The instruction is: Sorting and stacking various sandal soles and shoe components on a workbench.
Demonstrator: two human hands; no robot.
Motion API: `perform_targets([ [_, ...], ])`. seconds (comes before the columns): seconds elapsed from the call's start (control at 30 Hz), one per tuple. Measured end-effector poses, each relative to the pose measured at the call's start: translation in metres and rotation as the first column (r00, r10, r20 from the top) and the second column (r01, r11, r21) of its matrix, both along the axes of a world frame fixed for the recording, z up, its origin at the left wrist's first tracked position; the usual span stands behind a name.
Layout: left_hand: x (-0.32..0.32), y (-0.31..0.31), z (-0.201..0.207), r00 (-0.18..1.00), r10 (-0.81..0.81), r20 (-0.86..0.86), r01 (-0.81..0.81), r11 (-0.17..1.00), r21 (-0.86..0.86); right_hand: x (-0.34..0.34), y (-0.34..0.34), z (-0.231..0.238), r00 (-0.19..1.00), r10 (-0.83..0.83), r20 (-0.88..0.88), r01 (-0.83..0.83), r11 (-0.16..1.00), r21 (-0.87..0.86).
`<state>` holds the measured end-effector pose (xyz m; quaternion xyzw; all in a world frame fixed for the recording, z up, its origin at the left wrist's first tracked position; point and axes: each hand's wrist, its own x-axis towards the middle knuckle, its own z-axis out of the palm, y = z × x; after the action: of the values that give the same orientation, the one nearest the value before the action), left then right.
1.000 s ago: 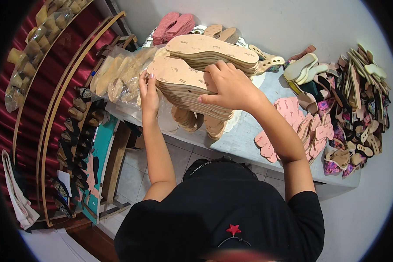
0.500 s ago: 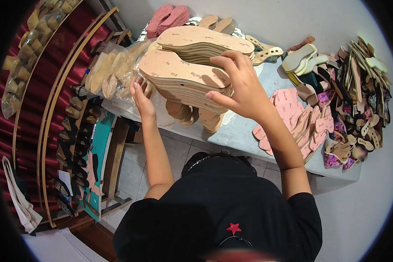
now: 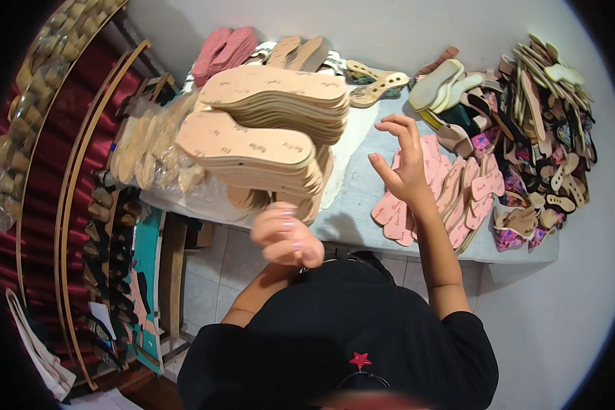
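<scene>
Two tall stacks of beige shoe insoles, a near stack (image 3: 249,143) and a far stack (image 3: 273,85), stand side by side on the table, with more insoles beneath them. My left hand (image 3: 287,236) is in front of the near stack, slightly blurred. Its fingers are loosely curled, and nothing shows in them. To the right of the stacks, my right hand (image 3: 404,164) hovers with thumb and fingers apart, holding nothing. Beside and below it, pink printed insoles (image 3: 430,198) lie in overlapping piles.
Bagged soles (image 3: 154,150) lie left of the stacks. Red insoles (image 3: 222,55) and brown insoles (image 3: 297,55) sit at the back. Mixed sandal parts (image 3: 540,137) are heaped at the right. A shelf with dark shoes (image 3: 106,232) runs along the left.
Both hands have come away from the insole stack. The left moved down toward my body, its fingers curling; the right moved right and lower. The view has shifted slightly.
</scene>
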<state>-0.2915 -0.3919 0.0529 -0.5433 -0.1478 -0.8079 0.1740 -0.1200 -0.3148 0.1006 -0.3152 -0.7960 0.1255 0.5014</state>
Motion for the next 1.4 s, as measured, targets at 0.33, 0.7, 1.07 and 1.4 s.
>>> perform_targets([
  [0.33, 0.119, 0.079, -0.017, 0.882, -0.448, -0.144, 0.255, 0.713, -0.653, 0.127, 0.024, -0.014, 0.996, -0.066, 0.057, 0.078, 0.962, -0.261],
  [0.7, 0.24, 0.254, -0.114, 0.927, -0.324, -0.192, -0.133, 0.194, -0.972, 0.264, 0.102, -0.055, 0.966, -0.134, 0.222, 0.246, 0.748, -0.616],
  [1.07, 0.294, 0.369, -0.127, 0.922, -0.231, -0.311, -0.31, 0.041, -0.95, 0.303, 0.291, -0.141, 0.89, -0.14, 0.435, 0.448, 0.452, -0.771],
  [1.4, 0.268, 0.407, -0.142, 0.937, -0.31, -0.162, -0.191, -0.068, -0.979, 0.252, 0.345, -0.207, 0.822, -0.567, -0.05, 0.266, 0.46, -0.847],
])
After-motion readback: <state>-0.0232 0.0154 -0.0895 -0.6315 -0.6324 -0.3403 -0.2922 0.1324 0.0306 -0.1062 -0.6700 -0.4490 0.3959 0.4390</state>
